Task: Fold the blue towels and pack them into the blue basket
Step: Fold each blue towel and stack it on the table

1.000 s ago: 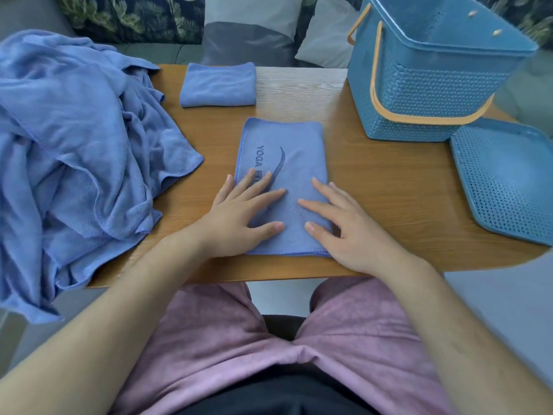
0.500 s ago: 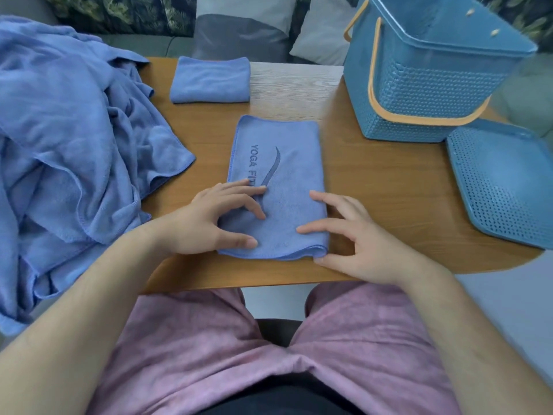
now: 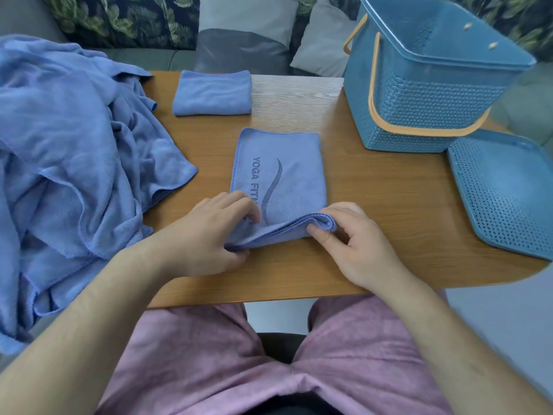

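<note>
A blue towel [image 3: 287,172] printed "YOGA FIT" lies folded in a narrow strip in the middle of the wooden table [image 3: 374,205]. My left hand [image 3: 206,235] pinches its near left corner and my right hand [image 3: 356,238] pinches its near right corner; the near edge is lifted off the table and curls over. A small folded blue towel [image 3: 212,92] lies farther back. A heap of unfolded blue towels [image 3: 68,163] covers the table's left side. The blue basket [image 3: 428,82] with orange handles stands at the back right, tilted in view.
The basket's perforated blue lid [image 3: 505,193] lies flat at the right edge of the table. Sofa cushions [image 3: 248,28] sit behind the table. My pink shorts [image 3: 269,363] show below the near table edge.
Both hands went from lying flat on the towel to gripping its near corners. The near edge has risen off the table.
</note>
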`<action>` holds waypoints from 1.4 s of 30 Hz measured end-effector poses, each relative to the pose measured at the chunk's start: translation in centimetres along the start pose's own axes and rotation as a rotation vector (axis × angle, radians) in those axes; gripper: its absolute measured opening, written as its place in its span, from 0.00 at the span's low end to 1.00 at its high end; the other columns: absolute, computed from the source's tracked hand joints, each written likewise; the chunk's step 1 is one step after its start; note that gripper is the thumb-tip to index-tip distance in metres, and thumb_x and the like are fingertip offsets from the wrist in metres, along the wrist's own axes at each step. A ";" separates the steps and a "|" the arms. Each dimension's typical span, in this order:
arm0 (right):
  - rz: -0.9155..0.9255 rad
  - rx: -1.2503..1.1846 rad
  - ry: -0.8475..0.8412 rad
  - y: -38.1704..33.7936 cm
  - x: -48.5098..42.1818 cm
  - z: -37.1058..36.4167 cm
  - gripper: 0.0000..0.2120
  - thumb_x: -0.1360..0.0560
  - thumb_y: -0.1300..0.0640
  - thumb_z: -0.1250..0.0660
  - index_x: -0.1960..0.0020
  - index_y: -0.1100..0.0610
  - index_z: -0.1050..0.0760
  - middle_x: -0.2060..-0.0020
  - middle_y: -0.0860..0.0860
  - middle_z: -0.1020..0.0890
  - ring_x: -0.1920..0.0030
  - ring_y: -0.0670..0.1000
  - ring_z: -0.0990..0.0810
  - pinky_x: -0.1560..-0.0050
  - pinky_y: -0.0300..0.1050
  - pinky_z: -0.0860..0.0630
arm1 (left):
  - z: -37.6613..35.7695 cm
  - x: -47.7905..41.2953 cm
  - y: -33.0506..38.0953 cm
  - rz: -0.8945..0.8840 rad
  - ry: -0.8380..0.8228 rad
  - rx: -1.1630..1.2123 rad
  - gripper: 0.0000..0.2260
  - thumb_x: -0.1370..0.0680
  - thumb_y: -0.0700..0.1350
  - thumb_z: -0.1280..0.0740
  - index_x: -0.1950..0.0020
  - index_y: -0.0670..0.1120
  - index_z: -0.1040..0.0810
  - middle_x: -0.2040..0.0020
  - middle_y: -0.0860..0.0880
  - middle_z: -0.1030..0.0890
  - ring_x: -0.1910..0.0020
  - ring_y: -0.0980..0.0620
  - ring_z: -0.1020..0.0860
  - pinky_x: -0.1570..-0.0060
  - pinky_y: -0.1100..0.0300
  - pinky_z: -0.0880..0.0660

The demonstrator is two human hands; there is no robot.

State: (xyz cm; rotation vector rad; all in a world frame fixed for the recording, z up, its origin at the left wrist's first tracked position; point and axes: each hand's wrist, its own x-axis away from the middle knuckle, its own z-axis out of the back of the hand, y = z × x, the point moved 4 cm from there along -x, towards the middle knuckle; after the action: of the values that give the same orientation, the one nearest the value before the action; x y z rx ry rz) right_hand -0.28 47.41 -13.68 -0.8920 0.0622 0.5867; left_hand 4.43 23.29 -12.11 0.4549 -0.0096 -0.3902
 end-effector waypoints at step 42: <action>-0.095 0.308 0.217 1.0 -1.8 -0.6 0.18 0.18 0.56 0.37 0.28 0.54 0.26 0.31 0.51 0.30 0.41 0.53 0.24 0.38 0.55 0.25 | -2.3 -1.8 -2.8 0.407 0.490 0.400 0.21 0.22 0.48 0.28 0.30 0.47 0.24 0.32 0.53 0.28 0.57 0.61 0.24 0.48 0.69 0.27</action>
State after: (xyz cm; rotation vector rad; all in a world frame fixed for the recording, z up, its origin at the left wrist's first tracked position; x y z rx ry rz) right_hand -2.21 46.67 -14.23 -0.6510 0.2968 0.3767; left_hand 1.97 22.64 -15.22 0.9161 0.2961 0.1364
